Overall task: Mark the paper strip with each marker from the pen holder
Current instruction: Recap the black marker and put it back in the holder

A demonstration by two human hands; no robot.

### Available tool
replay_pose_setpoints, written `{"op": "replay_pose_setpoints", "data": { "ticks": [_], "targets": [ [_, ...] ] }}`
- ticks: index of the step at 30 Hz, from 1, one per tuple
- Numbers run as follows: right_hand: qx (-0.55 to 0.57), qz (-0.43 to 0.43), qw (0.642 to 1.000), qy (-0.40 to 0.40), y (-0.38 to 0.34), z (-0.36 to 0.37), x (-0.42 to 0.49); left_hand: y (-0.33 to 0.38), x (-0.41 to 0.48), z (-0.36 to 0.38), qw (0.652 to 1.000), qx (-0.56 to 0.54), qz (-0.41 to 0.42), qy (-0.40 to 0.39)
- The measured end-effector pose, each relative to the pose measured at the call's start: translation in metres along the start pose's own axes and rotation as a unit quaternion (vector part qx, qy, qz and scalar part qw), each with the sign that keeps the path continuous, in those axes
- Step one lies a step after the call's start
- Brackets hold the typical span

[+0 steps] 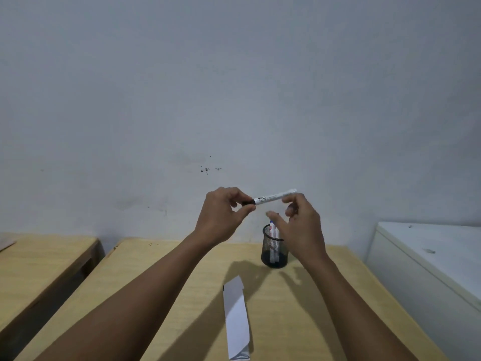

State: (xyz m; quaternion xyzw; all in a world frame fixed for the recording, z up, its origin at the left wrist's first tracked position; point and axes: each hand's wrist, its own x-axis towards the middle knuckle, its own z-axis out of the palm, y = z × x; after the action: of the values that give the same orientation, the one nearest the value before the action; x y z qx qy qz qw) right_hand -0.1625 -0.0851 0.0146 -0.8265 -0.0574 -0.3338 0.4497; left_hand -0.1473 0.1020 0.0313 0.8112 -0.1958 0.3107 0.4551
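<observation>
I hold a white marker with a black cap level in the air above the table. My left hand pinches the black cap end. My right hand grips the white barrel's far end with its upper fingers, while the lower fingers spread loosely. Below them a black mesh pen holder stands on the wooden table with two or more markers inside. A white paper strip lies lengthwise on the table nearer to me, with a small dark mark at its far left edge.
A second wooden table stands to the left across a narrow gap. A white cabinet sits at the right. A grey wall runs behind the table.
</observation>
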Motion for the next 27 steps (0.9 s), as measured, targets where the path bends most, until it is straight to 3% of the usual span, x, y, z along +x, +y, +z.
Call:
{"op": "replay_pose_setpoints", "data": {
  "ticks": [3,6,12,18,23,27],
  "targets": [
    [-0.08,-0.12,0.989,-0.044,0.017,-0.004,0.017,0.007,0.017,0.018,0.996,0.036,0.062,-0.044],
    [-0.045,-0.124,0.991,-0.025,0.033,-0.007,0.039,0.009,0.033,0.036,0.994,0.017,0.087,-0.067],
    [0.008,0.017,1.0,-0.02,0.081,0.003,0.066,-0.027,0.066,0.091,0.991,0.044,-0.076,-0.102],
    [-0.088,0.016,0.992,-0.088,0.125,0.023,0.073,-0.067,0.079,0.15,0.96,0.024,-0.219,-0.175],
    [-0.086,0.028,0.98,-0.178,0.151,0.036,0.08,-0.083,0.084,0.176,0.949,-0.04,-0.259,-0.177],
    [-0.041,0.042,0.978,-0.199,0.162,0.039,0.085,-0.093,0.085,0.187,0.945,-0.076,-0.269,-0.17]
  ]
}}
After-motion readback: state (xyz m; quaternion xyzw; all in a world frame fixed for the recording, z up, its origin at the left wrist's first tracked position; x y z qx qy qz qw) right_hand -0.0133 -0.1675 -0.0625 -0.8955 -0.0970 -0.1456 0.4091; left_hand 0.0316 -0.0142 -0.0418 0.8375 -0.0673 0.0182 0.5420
